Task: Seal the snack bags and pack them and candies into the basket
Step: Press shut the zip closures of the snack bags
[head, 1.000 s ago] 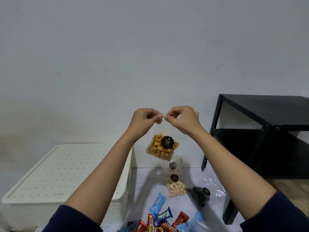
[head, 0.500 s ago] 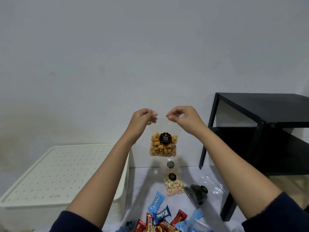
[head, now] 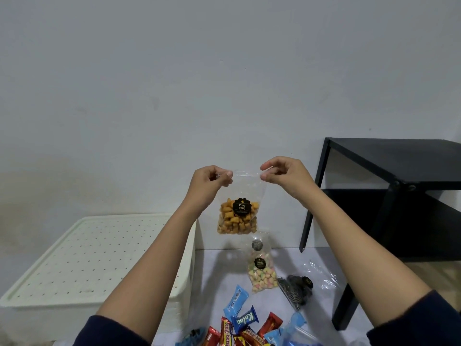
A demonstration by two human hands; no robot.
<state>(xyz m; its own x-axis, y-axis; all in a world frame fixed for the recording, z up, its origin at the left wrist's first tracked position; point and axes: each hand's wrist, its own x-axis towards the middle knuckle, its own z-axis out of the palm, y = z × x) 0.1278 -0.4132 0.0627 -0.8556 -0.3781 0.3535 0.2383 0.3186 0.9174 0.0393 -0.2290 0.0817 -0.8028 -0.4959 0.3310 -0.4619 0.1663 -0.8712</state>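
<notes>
Left grip (head: 212,179), right grip (head: 282,174) pinch top corners, orange snack bag (head: 238,217); seal maybe unfinished. Below grips: pastel bag (head: 262,273), dark bag (head: 298,290), candies (head: 240,320) unpacked.

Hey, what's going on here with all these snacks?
A person holds up a clear bag of orange snacks, pinching its top edge with the left hand and the right hand, one near each corner, apparently pressing it shut. On the surface below lie a bag of pastel candies, a bag of dark snacks and wrapped candy bars. A white lidded box sits at left.
</notes>
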